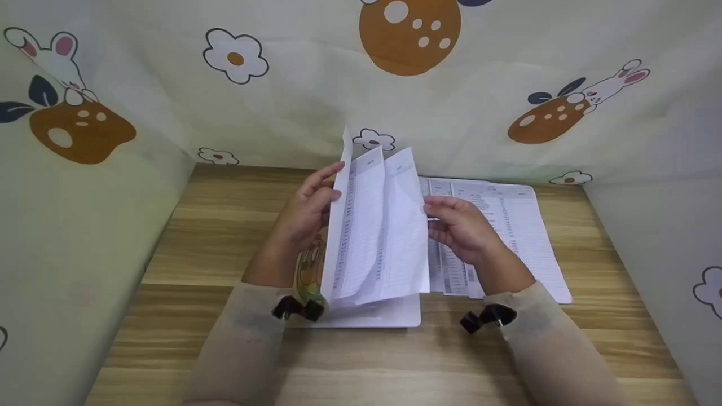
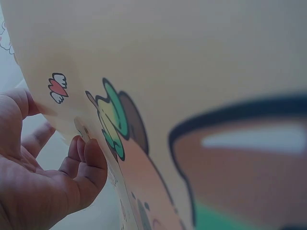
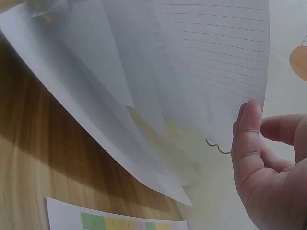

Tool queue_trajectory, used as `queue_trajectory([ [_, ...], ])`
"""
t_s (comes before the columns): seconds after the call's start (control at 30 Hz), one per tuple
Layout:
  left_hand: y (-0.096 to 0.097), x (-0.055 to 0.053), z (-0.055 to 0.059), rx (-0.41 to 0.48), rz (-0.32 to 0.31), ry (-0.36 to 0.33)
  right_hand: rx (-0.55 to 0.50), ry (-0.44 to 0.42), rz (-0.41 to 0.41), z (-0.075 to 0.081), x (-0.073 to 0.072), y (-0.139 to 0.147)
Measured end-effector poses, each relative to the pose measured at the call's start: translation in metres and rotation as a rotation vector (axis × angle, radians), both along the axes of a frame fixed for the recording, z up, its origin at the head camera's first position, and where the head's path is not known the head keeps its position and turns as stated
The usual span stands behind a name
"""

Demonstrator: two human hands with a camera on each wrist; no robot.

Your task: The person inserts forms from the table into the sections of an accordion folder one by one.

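Note:
A notebook (image 1: 403, 225) with lined, printed pages stands partly raised and spread at the middle of the table. My left hand (image 1: 307, 208) grips its left side near the top, thumb and fingers at the cover's edge. The left wrist view shows the cover (image 2: 144, 57) up close, with cartoon prints and a small winged heart. On the other side my right hand (image 1: 459, 225) pinches the outer edge of a raised page. In the right wrist view, that lined page (image 3: 230, 48) meets the fingertips, and other leaves fan out beside it.
Overlapping printed sheets (image 1: 524, 242) lie on the wooden table (image 1: 220, 225) to the right, partly behind my right hand. Beneath the raised leaves, the notebook's white lower part (image 1: 389, 316) rests on the table. A patterned cloth (image 1: 304, 107) rises behind and at both sides.

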State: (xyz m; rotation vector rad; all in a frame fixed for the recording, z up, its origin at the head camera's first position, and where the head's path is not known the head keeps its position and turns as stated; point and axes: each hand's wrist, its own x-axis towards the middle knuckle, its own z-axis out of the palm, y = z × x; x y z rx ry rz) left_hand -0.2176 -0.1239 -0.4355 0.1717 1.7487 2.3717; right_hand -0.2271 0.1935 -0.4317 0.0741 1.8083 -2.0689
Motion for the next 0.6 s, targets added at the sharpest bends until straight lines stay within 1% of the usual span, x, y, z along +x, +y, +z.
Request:
queue_trajectory([
  [0.17,0.000,0.000,0.000,-0.001,0.005,-0.004,0.029,-0.001,0.013,-0.004,0.000,-0.008],
  [0.4,-0.001,0.000,-0.001,0.001,0.001,-0.003,0.026,-0.019,-0.006,-0.010,0.000,-0.019],
  [0.6,0.000,0.000,0.000,-0.003,0.000,0.001,0.063,-0.014,0.002,-0.015,0.000,-0.027],
])
